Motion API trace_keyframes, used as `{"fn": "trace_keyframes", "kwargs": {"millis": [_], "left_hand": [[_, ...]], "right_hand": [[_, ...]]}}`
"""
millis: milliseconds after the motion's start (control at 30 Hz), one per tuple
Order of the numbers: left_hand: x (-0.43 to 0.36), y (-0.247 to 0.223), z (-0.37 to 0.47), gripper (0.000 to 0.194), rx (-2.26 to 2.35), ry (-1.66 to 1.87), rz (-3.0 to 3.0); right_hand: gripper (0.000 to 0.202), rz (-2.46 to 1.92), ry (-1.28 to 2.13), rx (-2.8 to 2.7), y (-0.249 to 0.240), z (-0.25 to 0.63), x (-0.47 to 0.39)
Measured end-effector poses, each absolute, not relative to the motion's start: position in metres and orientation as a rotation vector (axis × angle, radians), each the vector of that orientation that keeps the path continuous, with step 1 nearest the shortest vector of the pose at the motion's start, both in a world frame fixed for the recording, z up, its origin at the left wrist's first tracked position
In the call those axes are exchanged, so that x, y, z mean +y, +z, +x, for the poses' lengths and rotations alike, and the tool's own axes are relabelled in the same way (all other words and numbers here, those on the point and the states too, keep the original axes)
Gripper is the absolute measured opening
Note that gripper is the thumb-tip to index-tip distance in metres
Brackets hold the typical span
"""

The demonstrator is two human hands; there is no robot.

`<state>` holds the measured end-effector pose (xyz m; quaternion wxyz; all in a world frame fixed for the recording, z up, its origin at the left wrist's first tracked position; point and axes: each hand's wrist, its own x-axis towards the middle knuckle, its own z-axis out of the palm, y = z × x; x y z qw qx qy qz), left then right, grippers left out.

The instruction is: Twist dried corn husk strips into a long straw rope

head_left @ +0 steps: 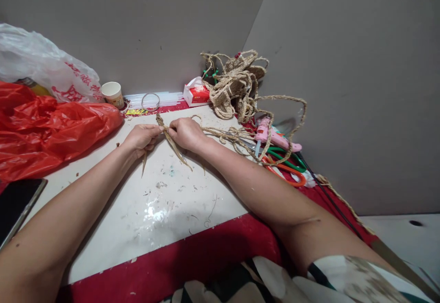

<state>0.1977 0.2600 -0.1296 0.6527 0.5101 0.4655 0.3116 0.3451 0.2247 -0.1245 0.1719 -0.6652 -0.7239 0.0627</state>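
Both hands meet over the far part of the white board (137, 211), with a short braid of straw-coloured plant fibre (160, 119) between them. My left hand (142, 139) is closed, thumb and fingers pinching the braid from the left; a strand end hangs below it. From the right, my right hand (187, 133) is closed on the fibre, its back turned up and its fingertips partly hidden. Loose flat strands (178, 151) run down from between the hands toward the board. Beyond my right hand lie thin braided cords (227, 133).
A heap of braided straw rope (237, 85) stands at the back beside a tissue packet (196, 93). At right lie a pink glue gun (271, 135) and orange-handled scissors (292, 179). At left are a paper cup (112, 94), a red plastic bag (55, 133) and a phone (19, 202).
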Motion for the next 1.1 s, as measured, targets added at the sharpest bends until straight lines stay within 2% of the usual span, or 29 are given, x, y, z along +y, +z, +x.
{"fn": "trace_keyframes", "kwargs": {"millis": [167, 333, 500, 700, 967, 1100], "left_hand": [[0.256, -0.133, 0.203, 0.008, 1.206, 0.815, 1.268], [0.255, -0.136, 0.204, 0.009, 1.237, 0.863, 1.327], [0.254, -0.137, 0.202, 0.006, 1.247, 0.856, 1.317], [0.253, -0.138, 0.201, 0.013, 1.208, 0.864, 1.305], [0.260, -0.140, 0.194, 0.008, 1.080, 0.785, 1.180], [0.258, -0.140, 0.193, 0.018, 1.002, 0.790, 1.137]], "right_hand": [[0.027, -1.821, 0.247, -2.001, -0.127, 0.346, 0.228], [0.039, -1.704, 0.695, -1.850, -0.125, 0.353, 0.232], [0.025, -1.696, 0.801, -1.772, -0.129, 0.357, 0.237], [0.021, -1.713, 0.606, -1.746, -0.136, 0.347, 0.236], [0.031, -1.847, -0.018, -2.111, -0.127, 0.323, 0.210], [0.034, -1.923, -0.058, -2.313, -0.116, 0.314, 0.205]]}}
